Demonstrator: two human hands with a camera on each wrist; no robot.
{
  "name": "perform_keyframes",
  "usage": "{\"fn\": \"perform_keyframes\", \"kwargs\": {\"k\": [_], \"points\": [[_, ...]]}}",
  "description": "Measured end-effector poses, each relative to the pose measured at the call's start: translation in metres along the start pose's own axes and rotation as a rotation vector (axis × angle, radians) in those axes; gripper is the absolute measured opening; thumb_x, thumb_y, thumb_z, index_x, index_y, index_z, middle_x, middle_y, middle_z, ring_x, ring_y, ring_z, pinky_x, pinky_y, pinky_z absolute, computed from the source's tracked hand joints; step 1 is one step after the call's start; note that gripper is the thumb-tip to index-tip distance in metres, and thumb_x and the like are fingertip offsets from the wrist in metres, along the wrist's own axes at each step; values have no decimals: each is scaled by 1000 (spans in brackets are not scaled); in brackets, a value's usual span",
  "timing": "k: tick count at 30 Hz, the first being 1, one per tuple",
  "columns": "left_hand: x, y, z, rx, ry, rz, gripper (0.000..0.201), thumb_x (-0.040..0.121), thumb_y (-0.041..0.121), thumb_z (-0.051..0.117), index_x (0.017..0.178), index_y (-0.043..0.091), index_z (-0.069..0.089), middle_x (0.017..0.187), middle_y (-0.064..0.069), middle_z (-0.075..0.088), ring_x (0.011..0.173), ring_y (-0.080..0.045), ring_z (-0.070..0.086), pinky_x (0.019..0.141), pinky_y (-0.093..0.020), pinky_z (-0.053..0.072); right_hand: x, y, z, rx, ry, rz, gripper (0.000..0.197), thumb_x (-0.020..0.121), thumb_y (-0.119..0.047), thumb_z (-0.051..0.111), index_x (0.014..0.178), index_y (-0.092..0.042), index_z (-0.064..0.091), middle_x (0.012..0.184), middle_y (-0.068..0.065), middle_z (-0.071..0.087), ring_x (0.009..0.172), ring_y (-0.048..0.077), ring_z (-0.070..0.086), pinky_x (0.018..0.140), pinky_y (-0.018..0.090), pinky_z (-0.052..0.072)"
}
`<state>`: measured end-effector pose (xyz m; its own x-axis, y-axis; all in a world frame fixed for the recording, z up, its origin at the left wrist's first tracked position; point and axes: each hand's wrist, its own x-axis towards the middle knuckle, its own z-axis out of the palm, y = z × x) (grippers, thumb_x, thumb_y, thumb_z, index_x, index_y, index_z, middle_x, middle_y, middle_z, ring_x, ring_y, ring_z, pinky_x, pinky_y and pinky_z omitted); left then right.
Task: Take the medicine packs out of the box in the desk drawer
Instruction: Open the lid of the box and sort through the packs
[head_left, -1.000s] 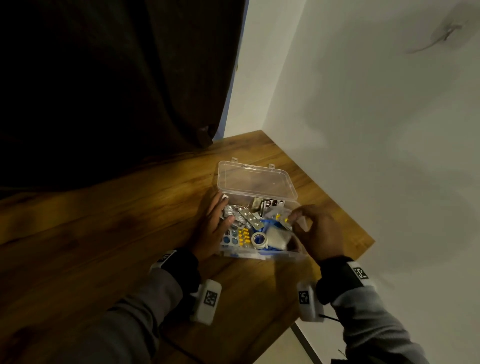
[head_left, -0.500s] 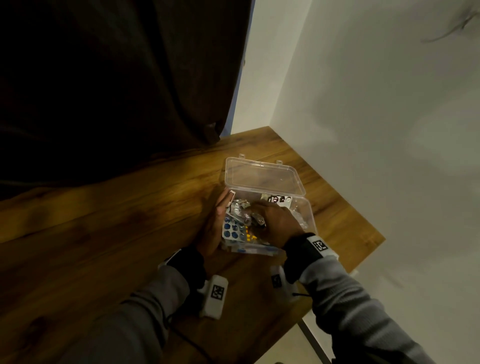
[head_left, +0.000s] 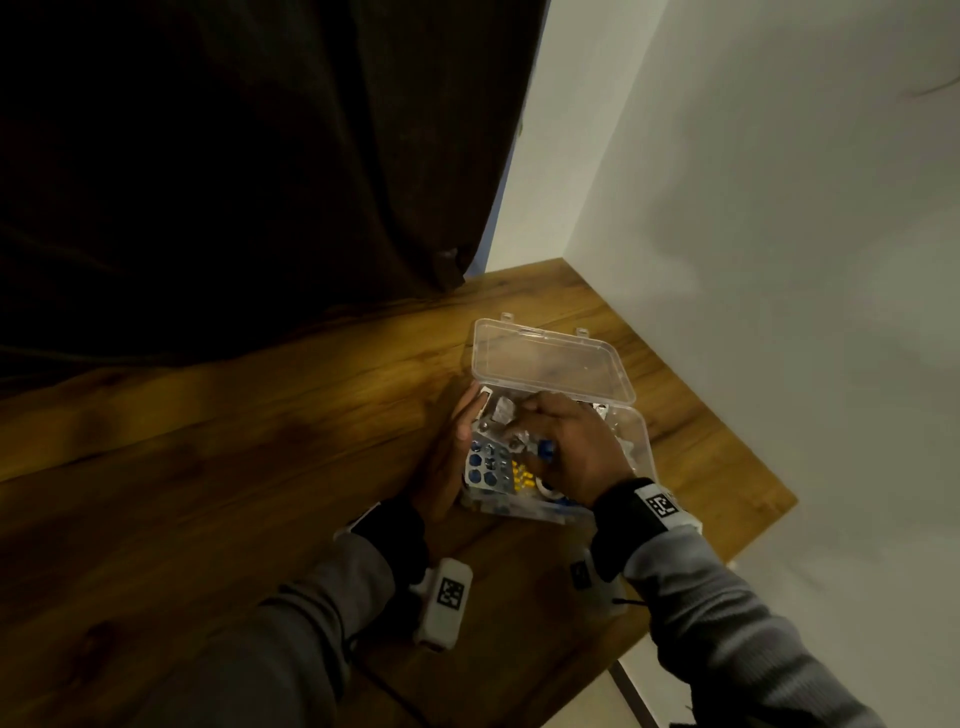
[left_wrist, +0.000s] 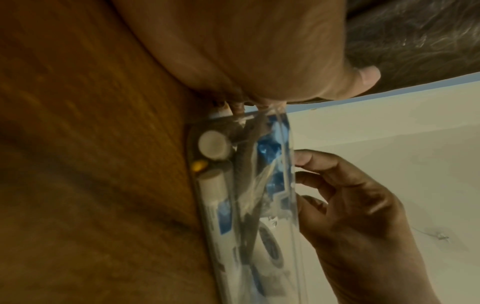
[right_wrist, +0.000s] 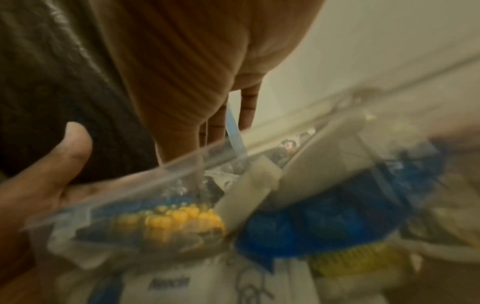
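A clear plastic box stands on the wooden desk with its lid tipped back. Inside lie silver blister packs, a blue-pill pack, a yellow-pill pack, a white tube and a tape roll. My left hand rests flat against the box's left wall, fingers straight. My right hand reaches into the box from above, its fingers curled round the silver blister packs. It hides the middle of the box.
A dark curtain hangs over the desk's far side. A white wall runs close along the right, and the desk's right edge lies just beyond the box. Bare wood stretches to the left of my hands.
My right hand has moved from the box's right end into its middle and curled over the packs. The left hand has stayed against the box's left wall.
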<state>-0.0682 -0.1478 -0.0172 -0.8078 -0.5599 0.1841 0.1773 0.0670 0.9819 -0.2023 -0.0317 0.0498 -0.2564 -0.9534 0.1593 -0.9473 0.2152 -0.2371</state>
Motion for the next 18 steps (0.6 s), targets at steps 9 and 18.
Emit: {"fn": "perform_keyframes", "kwargs": {"k": [9,18], "points": [[1,-11,-2,-40,-58,-67,84,76,84,25,144,35,25,158,-3,22,144,-19,26,118,-52,24,-11,2,-13,531,345,400,12,85,-11,66,87,-20,74,89,-5,73,78,2,64,68,13,47],[4,-22,-5,92,-35,-49,72,83,76,17,144,38,23,158,5,21,144,-14,25,119,-50,22,-51,37,-36,1089,348,928,22,79,-16,73,95,-1,69,89,12,72,66,16,60,58,27,51]]}}
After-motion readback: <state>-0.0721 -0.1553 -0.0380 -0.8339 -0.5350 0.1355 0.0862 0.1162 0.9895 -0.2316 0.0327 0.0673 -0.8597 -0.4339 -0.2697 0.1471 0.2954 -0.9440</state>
